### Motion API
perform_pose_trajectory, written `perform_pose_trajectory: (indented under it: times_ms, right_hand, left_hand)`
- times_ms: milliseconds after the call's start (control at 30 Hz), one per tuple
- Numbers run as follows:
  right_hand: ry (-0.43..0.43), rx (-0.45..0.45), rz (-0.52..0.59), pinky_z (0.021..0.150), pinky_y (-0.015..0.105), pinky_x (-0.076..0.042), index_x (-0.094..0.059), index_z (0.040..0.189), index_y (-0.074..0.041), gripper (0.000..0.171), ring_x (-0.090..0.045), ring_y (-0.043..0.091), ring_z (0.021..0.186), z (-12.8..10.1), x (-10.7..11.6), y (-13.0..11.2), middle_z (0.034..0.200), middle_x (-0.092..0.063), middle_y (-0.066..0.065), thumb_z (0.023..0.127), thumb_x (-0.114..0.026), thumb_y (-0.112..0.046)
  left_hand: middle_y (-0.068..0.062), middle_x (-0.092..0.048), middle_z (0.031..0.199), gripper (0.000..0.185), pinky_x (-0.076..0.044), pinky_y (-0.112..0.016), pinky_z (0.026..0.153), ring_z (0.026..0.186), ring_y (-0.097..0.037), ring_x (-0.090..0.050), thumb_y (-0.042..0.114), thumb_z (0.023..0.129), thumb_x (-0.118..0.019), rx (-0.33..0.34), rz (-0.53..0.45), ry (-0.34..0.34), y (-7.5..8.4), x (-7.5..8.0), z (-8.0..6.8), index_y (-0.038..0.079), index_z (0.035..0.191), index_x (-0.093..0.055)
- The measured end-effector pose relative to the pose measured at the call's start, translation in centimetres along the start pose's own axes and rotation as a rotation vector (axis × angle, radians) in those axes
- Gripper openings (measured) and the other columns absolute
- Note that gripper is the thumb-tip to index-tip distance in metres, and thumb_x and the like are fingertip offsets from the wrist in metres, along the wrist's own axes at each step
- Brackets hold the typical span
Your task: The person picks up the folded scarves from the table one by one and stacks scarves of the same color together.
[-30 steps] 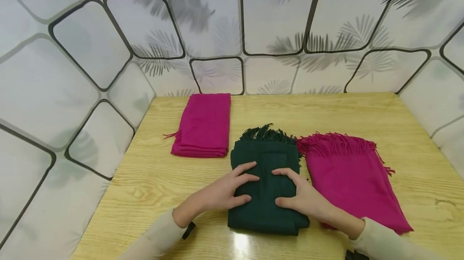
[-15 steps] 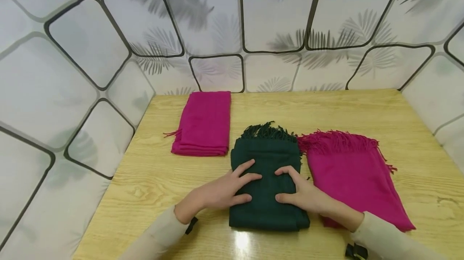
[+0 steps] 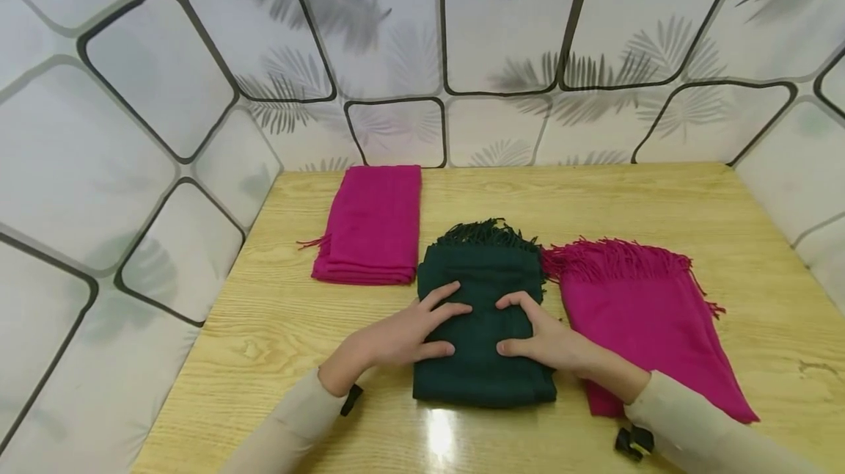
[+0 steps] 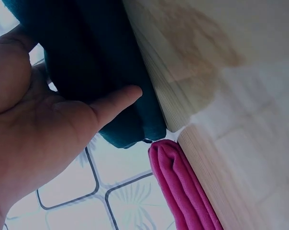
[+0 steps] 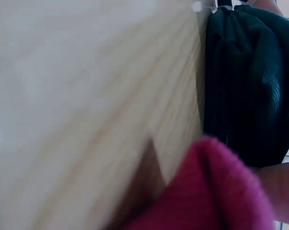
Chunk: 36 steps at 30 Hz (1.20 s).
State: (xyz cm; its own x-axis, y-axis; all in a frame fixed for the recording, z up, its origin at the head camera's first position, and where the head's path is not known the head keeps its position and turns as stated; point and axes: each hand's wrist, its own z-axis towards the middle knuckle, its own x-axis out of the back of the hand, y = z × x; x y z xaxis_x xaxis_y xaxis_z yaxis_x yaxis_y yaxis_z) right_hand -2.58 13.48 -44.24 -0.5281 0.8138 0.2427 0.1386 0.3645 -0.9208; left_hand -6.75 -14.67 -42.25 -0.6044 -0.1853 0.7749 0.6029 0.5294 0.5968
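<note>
A folded dark green scarf (image 3: 485, 378) with a fringe at its far end lies at the middle of the table. My left hand (image 3: 399, 334) grips its left side, spread fingertips and thumb on top. One finger (image 4: 118, 103) lies along the scarf's side in the left wrist view. My right hand (image 3: 551, 342) grips the right side, index finger bent and thumb on top; its other fingers are hidden in the head view. Right of it lies a magenta scarf (image 3: 650, 334), fringe at the far end, partly under my right forearm. Another folded magenta scarf (image 3: 372, 224) rests at the far left.
The wooden table (image 3: 264, 312) meets patterned white walls (image 3: 502, 129) at its back and sides. In the right wrist view, a corner of the magenta scarf (image 5: 206, 187) stands up close to the camera.
The green scarf has shifted slightly away from me, both hands moving along with it. A raised fold on its top now looks flatter. The magenta scarves appear to stay in place.
</note>
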Motion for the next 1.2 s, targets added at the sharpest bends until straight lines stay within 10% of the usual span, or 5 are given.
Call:
perform_pose_trajectory:
  times_ms: [900,1200]
  right_hand:
    - [-0.032,-0.026,0.103,0.089,0.033,-0.051,-0.036,0.137,-0.008,0.062,-0.062,0.024,0.106,2.7,1.6,-0.2,0.129,-0.051,0.019,0.09,-0.075,-0.022]
    - [-0.087,0.041,-0.062,0.097,0.038,-0.046,-0.035,0.142,-0.015,0.058,-0.056,0.026,0.118,1.8,2.1,-0.1,0.135,-0.049,0.015,0.096,-0.068,-0.03]
  left_hand:
    - [-0.007,-0.007,0.166,0.061,-0.036,-0.042,0.113,0.149,-0.03,-0.024,0.03,0.099,-0.062,-0.004,-0.037,0.032,-1.9,1.4,0.9,0.019,0.153,-0.036]
    - [-0.007,-0.008,0.166,0.061,-0.037,-0.041,0.112,0.146,-0.03,-0.029,0.029,0.099,-0.063,0.002,-0.04,0.025,-1.7,1.5,0.6,0.018,0.153,-0.037]
